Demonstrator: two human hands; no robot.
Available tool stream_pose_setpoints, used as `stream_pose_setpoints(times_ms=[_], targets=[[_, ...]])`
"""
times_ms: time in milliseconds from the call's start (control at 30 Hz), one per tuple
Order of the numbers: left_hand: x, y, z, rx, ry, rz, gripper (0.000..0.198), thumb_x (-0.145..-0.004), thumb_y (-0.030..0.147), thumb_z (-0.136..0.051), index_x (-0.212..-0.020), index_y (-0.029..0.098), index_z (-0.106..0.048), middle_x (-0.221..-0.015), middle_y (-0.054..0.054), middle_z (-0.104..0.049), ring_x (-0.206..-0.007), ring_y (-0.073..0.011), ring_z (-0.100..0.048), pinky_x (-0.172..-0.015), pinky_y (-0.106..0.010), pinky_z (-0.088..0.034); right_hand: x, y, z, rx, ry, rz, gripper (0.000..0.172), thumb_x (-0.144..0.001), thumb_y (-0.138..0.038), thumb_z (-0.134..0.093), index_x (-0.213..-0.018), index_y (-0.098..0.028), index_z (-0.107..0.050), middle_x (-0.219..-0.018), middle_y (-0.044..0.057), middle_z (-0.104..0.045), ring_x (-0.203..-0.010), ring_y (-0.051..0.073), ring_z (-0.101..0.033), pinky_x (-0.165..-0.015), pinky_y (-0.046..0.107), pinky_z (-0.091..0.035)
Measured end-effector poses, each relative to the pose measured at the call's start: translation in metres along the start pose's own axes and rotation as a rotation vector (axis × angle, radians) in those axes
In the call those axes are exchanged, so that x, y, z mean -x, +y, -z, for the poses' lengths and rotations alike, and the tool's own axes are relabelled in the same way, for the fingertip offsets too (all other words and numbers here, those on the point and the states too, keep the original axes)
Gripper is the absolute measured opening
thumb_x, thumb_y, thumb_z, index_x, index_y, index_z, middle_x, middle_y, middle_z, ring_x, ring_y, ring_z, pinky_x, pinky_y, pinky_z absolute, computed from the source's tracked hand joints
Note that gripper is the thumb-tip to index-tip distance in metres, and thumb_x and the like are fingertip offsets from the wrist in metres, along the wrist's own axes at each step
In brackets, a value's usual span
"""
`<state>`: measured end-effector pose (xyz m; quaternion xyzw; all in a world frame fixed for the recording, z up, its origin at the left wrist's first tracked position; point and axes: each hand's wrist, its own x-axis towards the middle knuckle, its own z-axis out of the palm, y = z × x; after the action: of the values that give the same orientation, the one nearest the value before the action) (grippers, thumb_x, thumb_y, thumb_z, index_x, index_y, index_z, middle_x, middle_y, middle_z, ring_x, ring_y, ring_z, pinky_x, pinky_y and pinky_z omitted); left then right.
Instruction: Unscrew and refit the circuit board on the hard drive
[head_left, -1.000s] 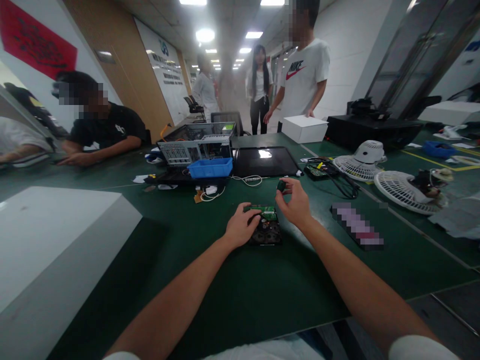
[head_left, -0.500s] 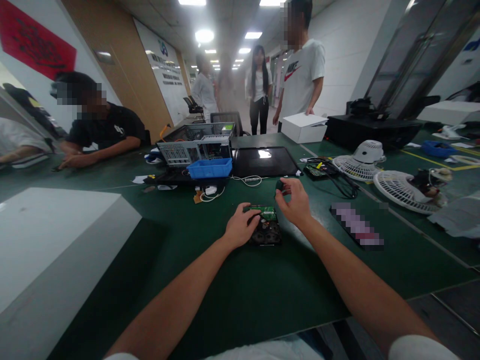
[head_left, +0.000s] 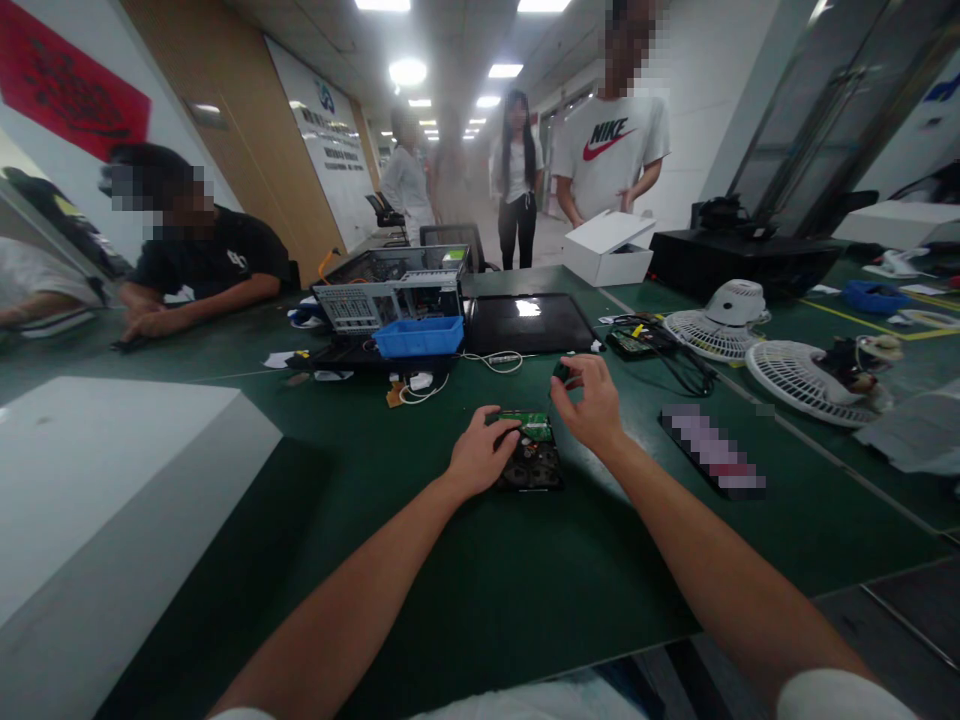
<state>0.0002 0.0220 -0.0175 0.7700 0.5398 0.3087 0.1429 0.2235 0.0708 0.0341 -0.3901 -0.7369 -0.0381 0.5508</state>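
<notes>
A hard drive (head_left: pixel 534 465) with a green circuit board (head_left: pixel 535 427) at its far end lies flat on the green table in front of me. My left hand (head_left: pixel 482 452) is closed over its left side, fingers and thumb on the drive. Just right of the drive and above the table, my right hand (head_left: pixel 589 400) is held with thumb and fingers curled in a pinch. Something small and dark shows at its fingertips, too dim to name.
Behind the drive stand an opened computer case (head_left: pixel 397 290), a blue tray (head_left: pixel 420 338) and a black flat panel (head_left: pixel 529 322). Fan parts (head_left: pixel 810 383) and a phone (head_left: pixel 711 450) lie right. A white box (head_left: pixel 112 480) fills the near left. Several people are around the table.
Both my hands and the hard drive stay in place. Across the table, a standing person has turned toward the table, and the lid of the white box there is now raised.
</notes>
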Motion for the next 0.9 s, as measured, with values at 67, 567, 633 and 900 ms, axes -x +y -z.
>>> stream_pose_setpoints(times_ms=[67, 567, 633, 900], targets=[[0.0000, 0.0004, 0.0005, 0.000, -0.004, -0.001, 0.033, -0.100, 0.043, -0.051, -0.126, 0.034, -0.069, -0.146, -0.004, -0.045, -0.125, -0.0240, -0.058, -0.108, -0.041, -0.049, 0.0008, 0.0002, -0.0007, -0.007, 0.000, 0.002, 0.033, -0.091, -0.026, -0.061, -0.123, -0.024, -0.054, -0.114, 0.011, -0.058, -0.093, 0.023, -0.063, -0.074, 0.040, -0.062], [0.0002, 0.0010, 0.0015, 0.000, -0.008, 0.009, 0.032, -0.099, 0.042, -0.052, -0.125, 0.033, -0.070, -0.146, -0.005, -0.045, -0.122, -0.0244, -0.059, -0.106, -0.042, -0.050, 0.0030, 0.0026, -0.0028, 0.007, -0.038, -0.064, 0.039, -0.089, -0.034, -0.066, -0.123, -0.024, -0.052, -0.107, 0.008, -0.056, -0.082, 0.020, -0.061, -0.071, 0.038, -0.059], [0.0002, 0.0010, 0.0010, 0.003, -0.006, 0.006, 0.033, -0.099, 0.042, -0.052, -0.125, 0.033, -0.070, -0.146, -0.005, -0.045, -0.123, -0.0244, -0.059, -0.106, -0.041, -0.051, 0.0035, 0.0020, -0.0028, -0.011, -0.055, -0.063, 0.038, -0.090, -0.032, -0.063, -0.125, -0.024, -0.051, -0.112, 0.010, -0.057, -0.085, 0.020, -0.062, -0.072, 0.037, -0.059], [0.0001, 0.0011, 0.0006, 0.006, -0.013, 0.015, 0.034, -0.100, 0.043, -0.051, -0.126, 0.033, -0.069, -0.146, -0.005, -0.044, -0.125, -0.0244, -0.057, -0.108, -0.043, -0.048, 0.0057, 0.0035, -0.0062, -0.014, -0.050, -0.096, 0.042, -0.089, -0.033, -0.065, -0.127, -0.024, -0.049, -0.107, 0.008, -0.061, -0.081, 0.020, -0.063, -0.071, 0.038, -0.059]])
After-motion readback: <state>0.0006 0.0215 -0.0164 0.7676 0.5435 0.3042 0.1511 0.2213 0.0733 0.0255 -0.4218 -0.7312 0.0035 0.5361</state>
